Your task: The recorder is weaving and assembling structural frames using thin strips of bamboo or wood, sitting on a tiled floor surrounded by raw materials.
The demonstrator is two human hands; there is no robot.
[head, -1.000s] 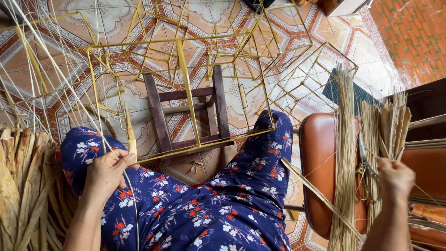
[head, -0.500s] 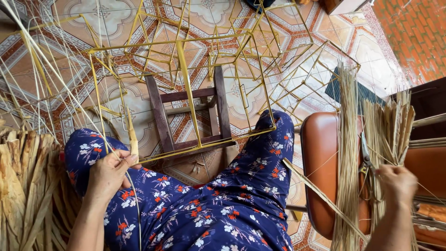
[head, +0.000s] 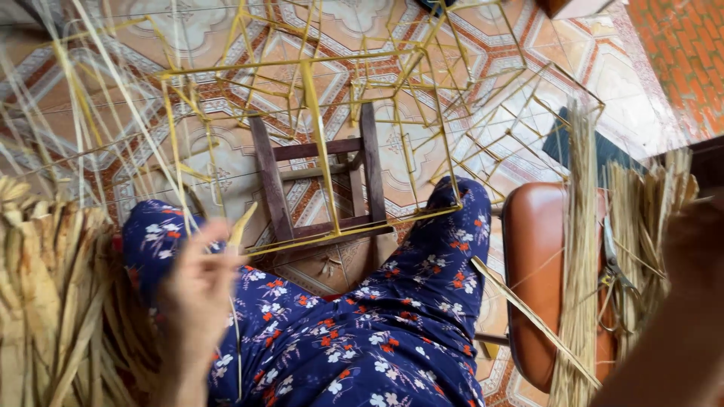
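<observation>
My left hand (head: 197, 290), blurred by motion, is over my left knee with its fingers closed on a thin pale yellow strip (head: 238, 354) that runs down past my leg. Its upper end meets the yellow strip frame (head: 317, 143), an open lattice resting on a small dark wooden stool (head: 324, 188) between my legs. My right hand (head: 690, 245) is a brown blur at the right edge, over the straw bundles (head: 581, 249) on the brown seat (head: 528, 264). Whether it holds anything is unclear.
Scissors (head: 611, 264) lie among the straw on the seat. A pile of dried leaves (head: 53, 301) sits at my left. Long loose strips fan across the upper left. My legs in blue flowered trousers (head: 377, 332) rest on the patterned tile floor (head: 211, 30).
My left hand has lifted slightly and blurred while moving the strip. My right arm has pulled back from the straw toward the camera.
</observation>
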